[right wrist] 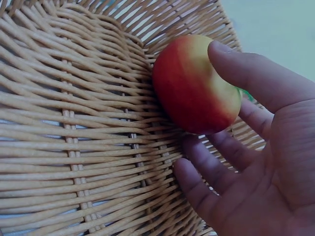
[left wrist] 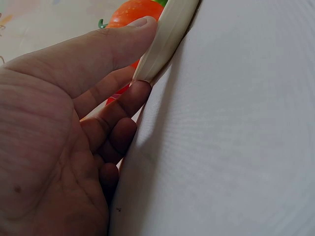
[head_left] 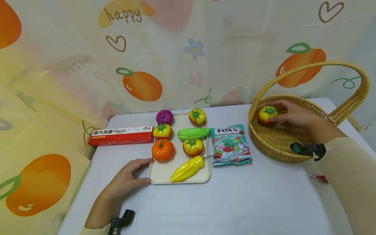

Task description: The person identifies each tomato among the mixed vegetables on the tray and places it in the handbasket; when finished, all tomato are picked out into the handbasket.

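Inside the wicker basket [head_left: 282, 137], my right hand [head_left: 293, 112] pinches a red and yellow toy persimmon [head_left: 266, 115] with a green leafy top. The right wrist view shows the thumb across the persimmon [right wrist: 194, 83] and the other fingers on its far side, close to the weave. My left hand [head_left: 126, 179] touches the left edge of a cream tray [head_left: 161, 174], thumb near the front corner. On the tray are a yellow pepper [head_left: 188, 168], an orange pumpkin [head_left: 163, 150], a green bumpy vegetable [head_left: 193, 133], a purple onion [head_left: 164, 117] and several more persimmons [head_left: 193, 147].
A red pasta box [head_left: 121, 136] lies left of the tray. Between tray and basket lies a teal candy bag [head_left: 231, 145]. The basket's tall handle [head_left: 311, 65] arches over my right hand. A small red and white object [head_left: 321, 178] lies by the right sleeve. A printed curtain hangs behind.
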{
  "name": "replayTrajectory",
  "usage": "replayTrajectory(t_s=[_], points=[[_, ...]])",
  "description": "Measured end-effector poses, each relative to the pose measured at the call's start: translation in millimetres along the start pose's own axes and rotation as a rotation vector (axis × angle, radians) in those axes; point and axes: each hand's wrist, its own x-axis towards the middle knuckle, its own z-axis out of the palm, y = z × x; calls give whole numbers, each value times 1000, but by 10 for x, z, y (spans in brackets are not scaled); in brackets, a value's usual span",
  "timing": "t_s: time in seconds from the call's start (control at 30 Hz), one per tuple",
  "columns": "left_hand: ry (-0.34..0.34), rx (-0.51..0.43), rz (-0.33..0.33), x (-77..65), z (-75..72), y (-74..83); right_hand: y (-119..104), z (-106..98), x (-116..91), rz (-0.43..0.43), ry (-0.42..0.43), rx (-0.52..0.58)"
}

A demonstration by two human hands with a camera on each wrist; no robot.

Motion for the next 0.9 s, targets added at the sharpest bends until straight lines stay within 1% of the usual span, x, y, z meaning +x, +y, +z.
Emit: replayTrajectory(t_s=[0.17, 0.47, 0.7, 0.9], points=[[0, -2, -2, -1, -1, 2, 0, -16, -28, 16, -3, 63], [1, -11, 1, -2, -6, -1, -4, -56, -50, 15, 26, 139], [1, 6, -30, -1, -15, 19, -89, -107, -99, 7, 47, 139], [1, 10, -22, 8, -4, 9, -174, -101, -178, 37, 79, 122]])
